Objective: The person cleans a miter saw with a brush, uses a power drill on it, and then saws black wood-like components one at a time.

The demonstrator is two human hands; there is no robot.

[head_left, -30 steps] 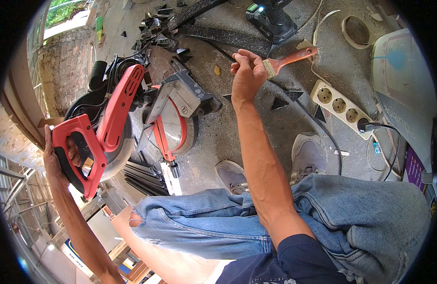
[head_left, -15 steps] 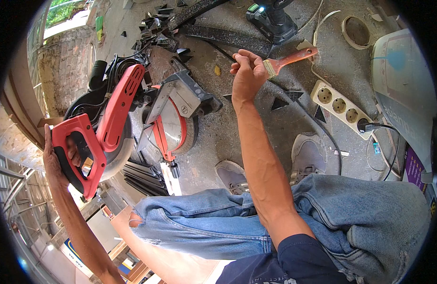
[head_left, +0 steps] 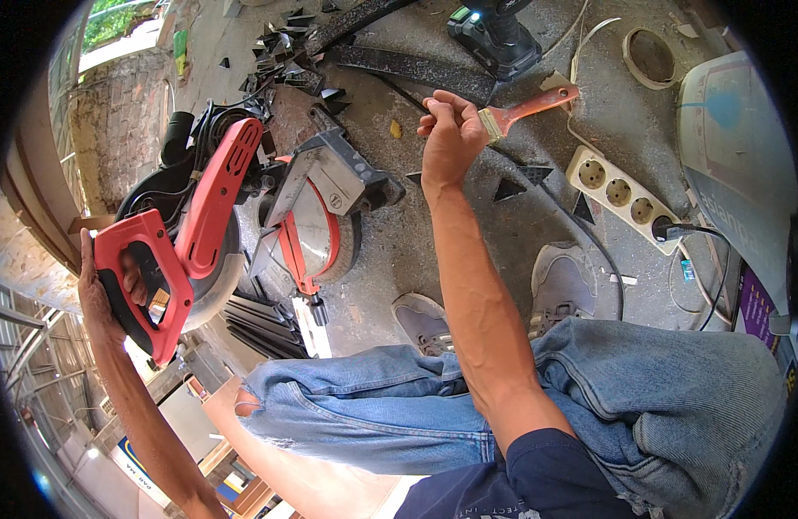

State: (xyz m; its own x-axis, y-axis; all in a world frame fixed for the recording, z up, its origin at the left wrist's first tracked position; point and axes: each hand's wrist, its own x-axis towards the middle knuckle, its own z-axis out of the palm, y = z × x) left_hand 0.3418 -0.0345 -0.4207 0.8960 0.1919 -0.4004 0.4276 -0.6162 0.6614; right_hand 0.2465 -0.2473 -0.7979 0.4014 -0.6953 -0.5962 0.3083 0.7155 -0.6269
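At the left, my left hand (head_left: pixel 99 298) is wrapped around the red and black D-shaped handle (head_left: pixel 150 285) of a mitre saw (head_left: pixel 217 203). The saw head is tilted up, its round blade beside the red arm, and its base with red trim lies to the right. My right hand (head_left: pixel 452 138) is held out over the floor near the saw base, fingers loosely curled and a little apart, with nothing visible in them. Just right of it shows a paintbrush (head_left: pixel 537 105) with a reddish handle; its bristles are hidden behind the hand. I cannot tell whether they touch.
Black triangular offcuts (head_left: pixel 286 52) are heaped beyond the saw. A cordless tool (head_left: pixel 498 41) stands at the top. At the right are a power strip (head_left: pixel 619 190) with one plug in, a tape roll (head_left: pixel 649 58) and a large bucket (head_left: pixel 719 130). Dark strips (head_left: pixel 262 327) lie near my knees.
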